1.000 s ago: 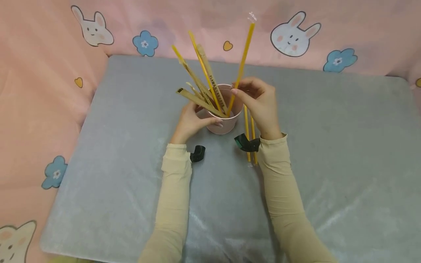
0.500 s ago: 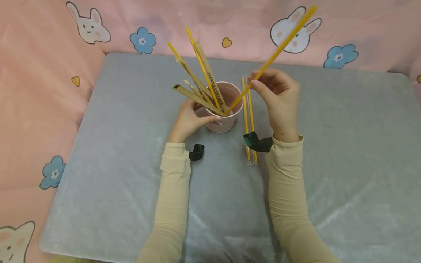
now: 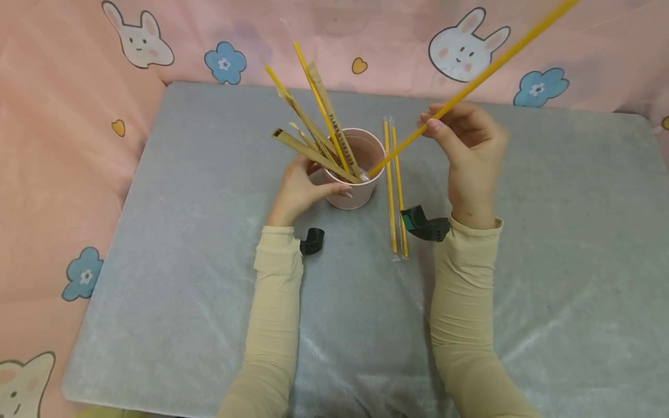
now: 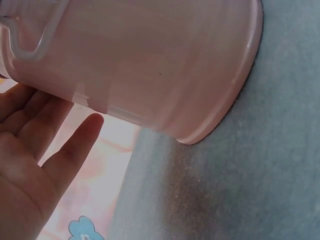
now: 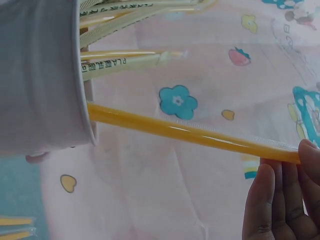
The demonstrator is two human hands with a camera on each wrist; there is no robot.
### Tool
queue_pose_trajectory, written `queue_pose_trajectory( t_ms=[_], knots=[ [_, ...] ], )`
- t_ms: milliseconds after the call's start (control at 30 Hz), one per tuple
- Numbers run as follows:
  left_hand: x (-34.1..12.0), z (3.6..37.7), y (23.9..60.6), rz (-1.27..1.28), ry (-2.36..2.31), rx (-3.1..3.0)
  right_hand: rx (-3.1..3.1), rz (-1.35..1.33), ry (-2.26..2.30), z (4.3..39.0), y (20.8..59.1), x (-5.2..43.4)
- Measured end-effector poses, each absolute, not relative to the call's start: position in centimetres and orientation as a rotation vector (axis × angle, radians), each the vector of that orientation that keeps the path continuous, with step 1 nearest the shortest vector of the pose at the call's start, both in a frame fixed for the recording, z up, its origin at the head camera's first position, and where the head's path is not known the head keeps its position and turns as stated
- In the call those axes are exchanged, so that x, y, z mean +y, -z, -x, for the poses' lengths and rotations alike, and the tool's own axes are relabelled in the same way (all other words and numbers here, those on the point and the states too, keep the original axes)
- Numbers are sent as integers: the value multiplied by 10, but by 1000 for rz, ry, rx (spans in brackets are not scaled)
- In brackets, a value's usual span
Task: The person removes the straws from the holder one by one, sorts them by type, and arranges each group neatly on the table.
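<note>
A pink cup (image 3: 360, 157) (image 4: 150, 60) (image 5: 40, 75) stands on the grey mat (image 3: 209, 232), holding several yellow and brown wrapped straws (image 3: 313, 136). My left hand (image 3: 300, 188) wraps around the cup's left side and steadies it. My right hand (image 3: 465, 145) (image 5: 280, 195) pinches a long yellow wrapped straw (image 3: 470, 87) (image 5: 200, 134). The straw slants up to the right, its lower end at the cup's rim. Two more yellow straws (image 3: 394, 186) lie flat on the mat just right of the cup.
A pink cloth (image 3: 63, 145) with bunny and flower prints surrounds the mat on the left and back. Black wrist mounts (image 3: 425, 223) sit at both cuffs of the beige sleeves.
My right hand has drawn the yellow straw up and to the right, tilting it from near upright to a low slant. The left hand stayed on the cup.
</note>
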State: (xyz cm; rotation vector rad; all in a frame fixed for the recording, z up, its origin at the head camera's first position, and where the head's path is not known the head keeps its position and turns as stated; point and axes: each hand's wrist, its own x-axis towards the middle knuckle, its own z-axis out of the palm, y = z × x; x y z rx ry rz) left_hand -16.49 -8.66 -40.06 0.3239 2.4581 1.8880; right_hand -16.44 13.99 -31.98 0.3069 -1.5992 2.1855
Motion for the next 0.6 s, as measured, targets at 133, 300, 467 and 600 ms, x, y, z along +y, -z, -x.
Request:
queue_pose_trajectory(
  t_ms=[133,300,467,600],
  knots=[
    [-87,165,400,-323,-1891,2451,-1570,-280,-2187,164,318,144],
    [-87,165,400,-317,-1889,2454,-1535,-314,-2159,162,316,146],
    [-87,164,400,-307,-1883,2451,-1502,-349,-2142,162,315,150],
    [-87,165,400,-307,-1885,2447,-1476,-340,-2148,161,314,154]
  ],
)
